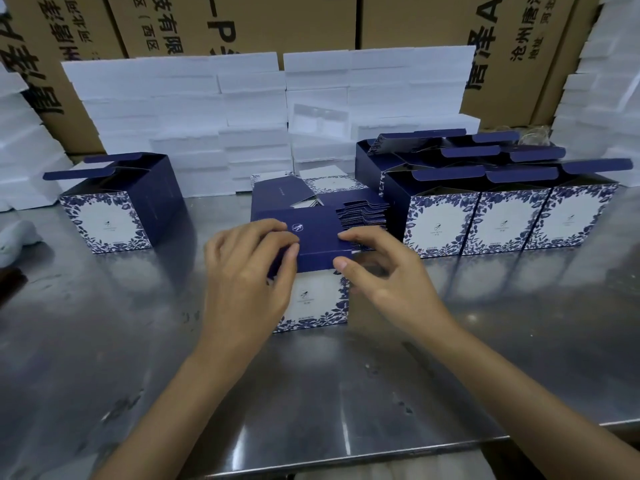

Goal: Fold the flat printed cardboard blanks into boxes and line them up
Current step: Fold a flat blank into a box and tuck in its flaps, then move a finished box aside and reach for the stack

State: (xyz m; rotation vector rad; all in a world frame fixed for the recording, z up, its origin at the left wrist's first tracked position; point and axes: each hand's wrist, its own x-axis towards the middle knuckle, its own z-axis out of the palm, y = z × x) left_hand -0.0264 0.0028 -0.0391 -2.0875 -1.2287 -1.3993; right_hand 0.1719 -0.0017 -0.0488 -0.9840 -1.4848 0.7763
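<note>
A blue and white floral box point(317, 299) stands on the steel table in front of me, its navy lid folded down on top. My left hand point(247, 275) grips the lid's left corner, fingers curled over its top and thumb at the front edge. My right hand point(379, 268) pinches the lid's right end, fingertips on top and thumb on the front flap. Just behind the box lies a stack of flat printed blanks point(349, 209). Several folded boxes with raised lids point(505, 220) stand in rows at the right, and two more point(114, 216) at the left.
White foam trays point(214, 109) are piled along the back of the steel table point(311, 393), with more at both sides. Brown shipping cartons point(284, 22) rise behind them. A white cloth point(17, 233) lies at the far left. The table's front edge runs below my forearms.
</note>
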